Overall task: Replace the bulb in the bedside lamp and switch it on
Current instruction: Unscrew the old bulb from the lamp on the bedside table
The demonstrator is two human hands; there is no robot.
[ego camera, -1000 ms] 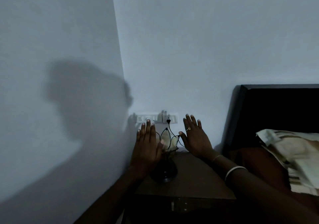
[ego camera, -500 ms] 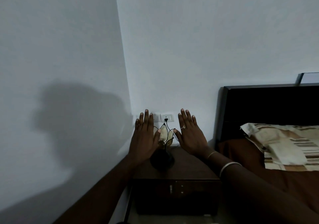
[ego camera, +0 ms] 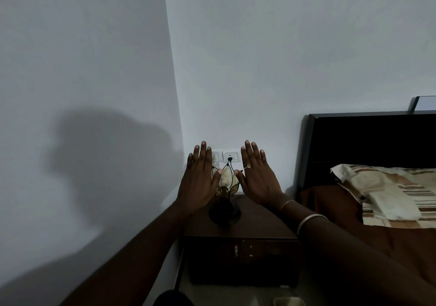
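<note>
A small bedside lamp (ego camera: 225, 207) with a dark round base and pale petal-shaped shades in black wire stands unlit on a dark wooden nightstand (ego camera: 259, 225). My left hand (ego camera: 200, 180) is flat and open just left of the shades. My right hand (ego camera: 258, 178), with a ring, is flat and open just right of them. Both palms face away and hold nothing. A white switch and socket plate (ego camera: 230, 156) sits on the wall behind, with a black plug in it. The bulb is hidden.
The room is dim. A bed with a dark headboard (ego camera: 368, 150), brown sheet and striped pillow (ego camera: 387, 192) lies to the right. The left wall meets the back wall just left of the nightstand. A pale object (ego camera: 289, 301) shows at the bottom edge.
The view has pulled back and shifted, showing more of the nightstand front and bed. Both hands stay flat on either side of the lamp, a little higher on the shades.
</note>
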